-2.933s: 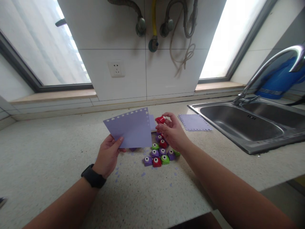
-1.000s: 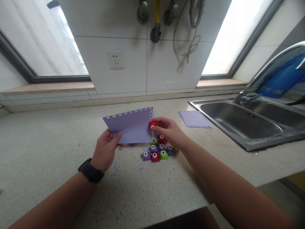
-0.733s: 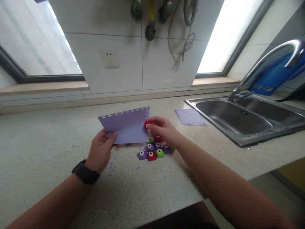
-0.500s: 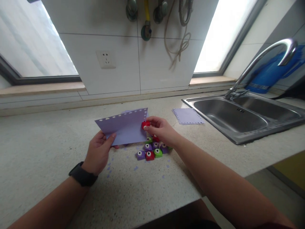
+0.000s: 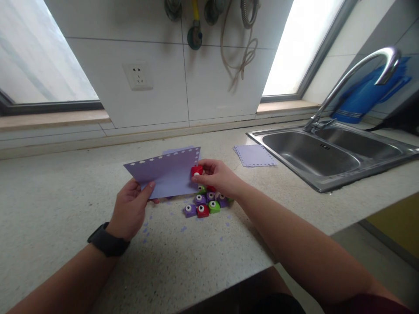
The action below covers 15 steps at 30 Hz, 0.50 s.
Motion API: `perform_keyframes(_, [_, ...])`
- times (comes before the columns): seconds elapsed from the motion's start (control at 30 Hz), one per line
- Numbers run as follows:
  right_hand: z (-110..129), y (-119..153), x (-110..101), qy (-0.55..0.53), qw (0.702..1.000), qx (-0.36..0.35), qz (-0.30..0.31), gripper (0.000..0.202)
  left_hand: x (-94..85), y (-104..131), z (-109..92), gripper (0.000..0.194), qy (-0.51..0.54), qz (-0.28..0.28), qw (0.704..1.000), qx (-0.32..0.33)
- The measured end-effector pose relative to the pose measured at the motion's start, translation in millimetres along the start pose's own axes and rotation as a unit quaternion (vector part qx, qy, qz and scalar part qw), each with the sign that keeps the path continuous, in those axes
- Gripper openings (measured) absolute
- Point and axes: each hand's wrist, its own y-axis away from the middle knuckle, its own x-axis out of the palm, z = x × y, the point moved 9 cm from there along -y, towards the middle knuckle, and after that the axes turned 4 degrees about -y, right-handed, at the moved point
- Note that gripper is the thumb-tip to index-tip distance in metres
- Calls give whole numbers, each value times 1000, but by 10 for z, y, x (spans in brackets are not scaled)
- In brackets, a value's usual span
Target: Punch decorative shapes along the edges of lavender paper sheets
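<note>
A sheet of purple paper (image 5: 170,174) is tilted up above the counter, with shaped holes along its far edge and near the upper right corner. My left hand (image 5: 132,205) pinches its lower left part between thumb and fingers. At the sheet's right edge, my right hand (image 5: 219,176) grips a red craft punch (image 5: 197,170), its white button facing me. The punch sits against that edge; whether paper is in its slot I cannot tell. Below lie several small craft punches in purple, red and green, among them a green punch (image 5: 214,207); my right hand partly hides the group.
Purple paper scraps (image 5: 183,229) dot the speckled counter (image 5: 183,270). A stack of punched purple sheets (image 5: 255,156) lies at the right, beside the steel double sink (image 5: 304,150) with its curved faucet (image 5: 360,74). More purple paper shows behind the held sheet.
The whole view has shifted slightly, so everything appears a little further left and up. Both hands keep their holds on the paper and the red punch.
</note>
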Motion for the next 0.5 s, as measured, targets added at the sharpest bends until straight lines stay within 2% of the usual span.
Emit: perform_keyframes(0.5, [44, 10, -31, 77, 997, -17, 1, 30, 6, -5, 1, 24, -4, 11, 1000, 8])
